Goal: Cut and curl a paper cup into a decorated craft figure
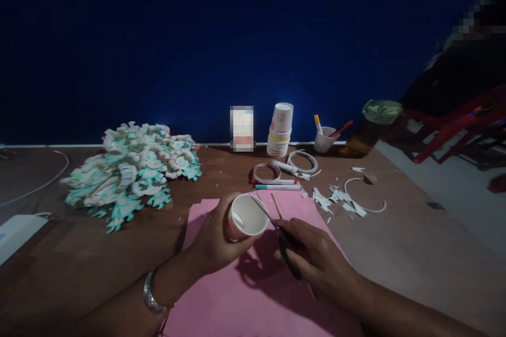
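A white paper cup (252,213) is tilted with its mouth toward me, and my left hand (215,237) is wrapped round its side. Something small and pale lies inside the cup. My right hand (316,253) grips a pair of scissors (288,255) by the dark handles, the blades reaching the cup's right rim. Whether the blades are apart I cannot tell. Under both hands lie sheets of pink paper (225,300). A thin wooden stick (276,205) rests on the paper, partly hidden by my right hand.
A heap of cut, green-coloured paper pieces (138,168) covers the left. Behind the paper lie markers (279,187) and a coiled cable (302,162). Farther back stand stacked cups (280,129) and a pen-holding cup (326,140). White scraps (340,197) lie right, near a green-topped container (381,111).
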`<state>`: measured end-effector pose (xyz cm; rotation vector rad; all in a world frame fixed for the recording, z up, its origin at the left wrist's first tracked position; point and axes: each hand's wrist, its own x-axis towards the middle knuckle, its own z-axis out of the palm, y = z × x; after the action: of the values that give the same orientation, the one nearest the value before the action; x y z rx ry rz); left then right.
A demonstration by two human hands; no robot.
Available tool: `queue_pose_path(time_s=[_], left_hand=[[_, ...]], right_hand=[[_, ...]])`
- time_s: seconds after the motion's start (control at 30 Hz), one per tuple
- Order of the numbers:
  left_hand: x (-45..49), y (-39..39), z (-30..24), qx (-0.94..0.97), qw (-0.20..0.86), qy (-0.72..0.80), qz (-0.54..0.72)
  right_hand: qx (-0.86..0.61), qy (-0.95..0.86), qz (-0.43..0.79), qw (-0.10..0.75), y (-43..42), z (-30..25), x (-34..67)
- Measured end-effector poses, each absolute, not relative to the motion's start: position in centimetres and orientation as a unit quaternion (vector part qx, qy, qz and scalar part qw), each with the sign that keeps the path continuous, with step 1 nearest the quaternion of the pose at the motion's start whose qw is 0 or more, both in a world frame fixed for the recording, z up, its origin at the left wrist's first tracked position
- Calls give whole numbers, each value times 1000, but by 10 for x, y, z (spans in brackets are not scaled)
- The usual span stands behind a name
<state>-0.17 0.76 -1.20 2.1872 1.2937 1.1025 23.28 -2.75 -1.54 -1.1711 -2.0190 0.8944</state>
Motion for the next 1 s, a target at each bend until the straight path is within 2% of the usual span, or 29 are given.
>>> queue_pose_path(time_s=[0.37, 0.63, 1.0], left_hand=[[-3, 12, 4, 747, 213, 493, 392], [1, 18, 27, 683, 378, 506, 367], [-8, 21, 5, 674, 476, 464, 322]], right_hand=[[-426, -773, 335, 329, -26, -21, 235], [-425, -780, 332, 317, -25, -21, 235], [-439, -762, 368, 302, -23, -18, 236]])
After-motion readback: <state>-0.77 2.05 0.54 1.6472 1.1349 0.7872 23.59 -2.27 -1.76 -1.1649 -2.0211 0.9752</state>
